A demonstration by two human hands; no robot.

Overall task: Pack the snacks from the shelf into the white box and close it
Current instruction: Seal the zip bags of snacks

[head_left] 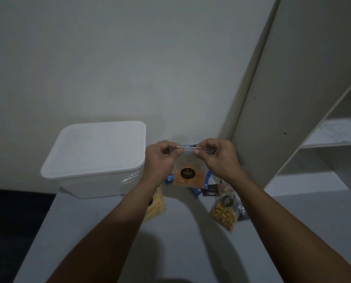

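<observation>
Both hands hold 1 clear bag of orange snacks (187,172) in the air, just to the right of the white box (97,160). The left hand (160,158) pinches the bag's top strip at its left end, and the right hand (217,158) pinches the same strip at its right end, so the bag hangs below the fingers with its round black label facing the camera.

The white box sits on the grey table (180,252) with its lid on, its back side near the wall (129,58). Right of the box, under the held bag, lie blue packets (208,178) and a small dark packet (211,190). A bag of yellow snacks (156,205) lies just in front of the box's right corner, partly hidden by the left forearm. A bag of tan snacks (224,213) lies farther right of the box. Farthest right of the box stands the shelf (333,133). The table in front of the box is open.
</observation>
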